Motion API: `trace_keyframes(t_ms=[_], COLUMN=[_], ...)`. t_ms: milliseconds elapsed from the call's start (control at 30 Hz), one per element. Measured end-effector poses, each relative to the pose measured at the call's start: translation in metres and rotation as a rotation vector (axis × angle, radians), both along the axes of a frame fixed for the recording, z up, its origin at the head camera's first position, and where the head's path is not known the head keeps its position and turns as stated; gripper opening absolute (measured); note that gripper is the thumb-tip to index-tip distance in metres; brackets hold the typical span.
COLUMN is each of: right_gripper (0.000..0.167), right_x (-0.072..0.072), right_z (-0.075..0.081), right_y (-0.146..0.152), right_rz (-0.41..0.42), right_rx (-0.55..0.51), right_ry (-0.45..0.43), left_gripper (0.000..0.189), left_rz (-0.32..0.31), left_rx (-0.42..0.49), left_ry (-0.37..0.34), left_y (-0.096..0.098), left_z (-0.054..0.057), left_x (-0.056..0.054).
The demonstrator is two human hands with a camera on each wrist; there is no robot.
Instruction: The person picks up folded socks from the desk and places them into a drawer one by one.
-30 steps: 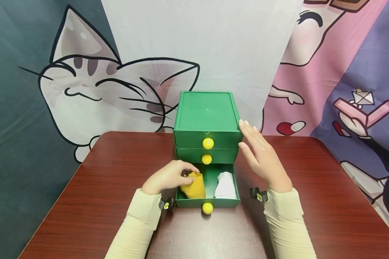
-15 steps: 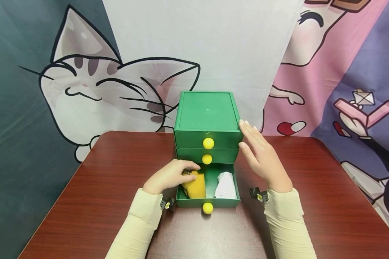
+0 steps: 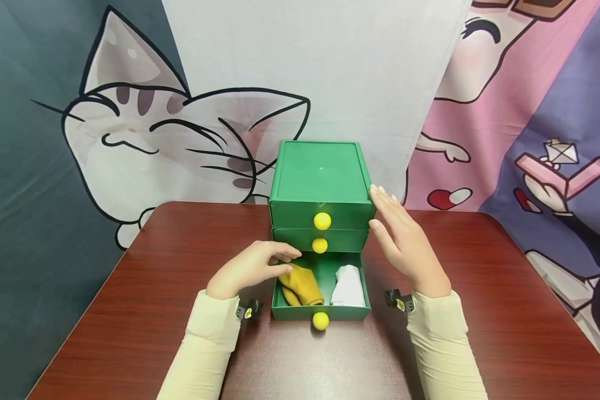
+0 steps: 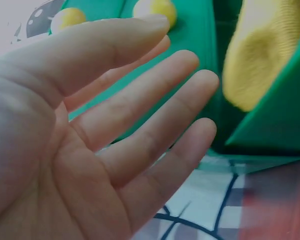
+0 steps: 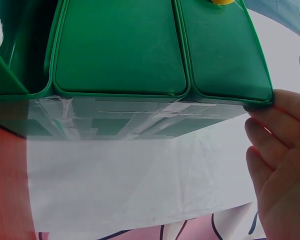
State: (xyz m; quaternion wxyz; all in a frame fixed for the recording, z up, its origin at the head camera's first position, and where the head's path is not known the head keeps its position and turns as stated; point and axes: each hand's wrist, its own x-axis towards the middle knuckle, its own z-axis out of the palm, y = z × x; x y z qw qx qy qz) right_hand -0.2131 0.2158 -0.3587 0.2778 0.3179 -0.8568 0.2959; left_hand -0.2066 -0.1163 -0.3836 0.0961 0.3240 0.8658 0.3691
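Observation:
A green drawer cabinet (image 3: 321, 172) with round yellow knobs stands on the table, its bottom drawer (image 3: 321, 314) pulled out. Inside that drawer a yellow sock (image 3: 300, 284), ribbed in the left wrist view, lies loosely folded on the left side. A folded white cloth (image 3: 348, 286) sits on the right side. My left hand (image 3: 252, 268) hovers over the drawer's left edge, fingers loosely extended and holding nothing, close beside the sock. With straight fingers, my right hand (image 3: 407, 239) touches the cabinet's upper right edge; in the right wrist view its fingertips (image 5: 270, 107) meet the front corner.
The dark red wooden table (image 3: 145, 311) extends to both sides of the cabinet. Behind it hangs a cloth backdrop (image 3: 370, 72) printed with cartoon cats. Clear tape (image 5: 140, 117) runs along the cabinet's side. The upper two drawers are closed.
My left hand has let go of the yellow sock and drawn back to the left. The sock has slumped from a rolled shape into a looser fold. My right hand has stayed still.

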Motion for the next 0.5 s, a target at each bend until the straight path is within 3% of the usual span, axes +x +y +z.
trace_keyframes(t_ms=[167,267,367,500], right_gripper=[0.053,0.053,0.053,0.053], right_x=[0.000,-0.001,0.000,-0.001], right_z=[-0.001,-0.002,-0.003,-0.002], right_y=[0.001,0.001,0.000,0.001], right_rz=[0.001,0.003,0.007,0.006], right_rx=[-0.002,-0.001,-0.005,-0.007], right_ry=[-0.003,-0.004,0.000,0.008], left_gripper=[0.029,0.027,0.027,0.026], left_rz=[0.069,0.121,0.135,0.119], left_rx=[0.050,0.125,0.226,0.367], left_ry=[0.066,0.100,0.086,0.007], left_y=[-0.002,0.004,0.014,0.029], left_z=[0.012,0.016,0.015,0.006], left_x=[0.009,0.017,0.030,0.052])
